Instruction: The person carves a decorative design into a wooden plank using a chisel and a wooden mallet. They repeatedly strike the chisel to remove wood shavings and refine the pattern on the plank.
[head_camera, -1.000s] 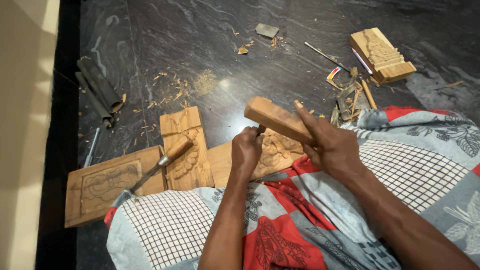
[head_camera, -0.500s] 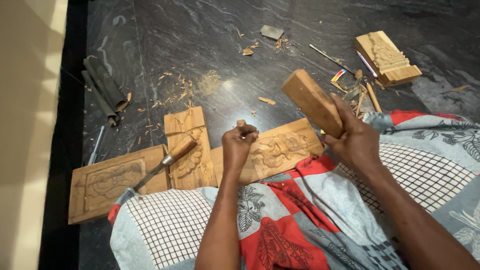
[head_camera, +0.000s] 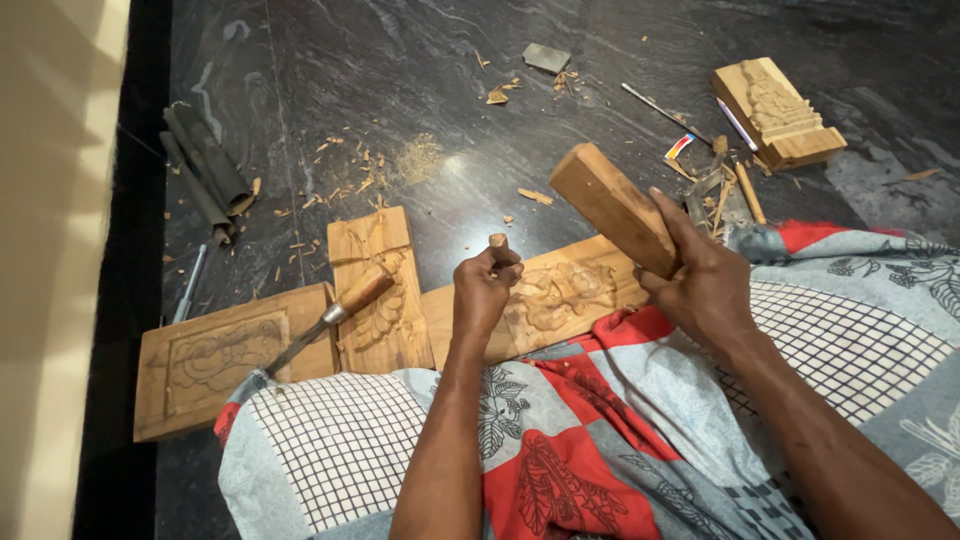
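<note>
Gripping a chisel handle (head_camera: 497, 241) in a closed fist, the left hand (head_camera: 484, 290) stands the tool upright on a long carved wooden panel (head_camera: 560, 295); only the round wooden butt of the handle pokes out above the curled fingers, and the blade is hidden behind the hand. The right hand (head_camera: 705, 285) is wrapped tight around the lower end of a plain rectangular wooden block (head_camera: 610, 205) used as a mallet, which is raised and tilted up to the left, above and to the right of the chisel butt, apart from it.

The panel lies on the dark stone floor (head_camera: 400, 90), its near edge against the person's lap, which is covered by a patchwork cloth (head_camera: 560, 460) of grey, red and checked squares. Just left of the panel sits a smaller upright carved block (head_camera: 375, 300), and a second chisel with a wooden handle (head_camera: 330, 315) rests across it and a third carved board (head_camera: 215, 360) further left. Wood chips (head_camera: 350, 180) are scattered over the floor. Near the left wall lie dark rolled tool pouches (head_camera: 205, 170). At the upper right sits a carved wooden bracket (head_camera: 775, 110) beside a small heap of tools (head_camera: 720, 185).
</note>
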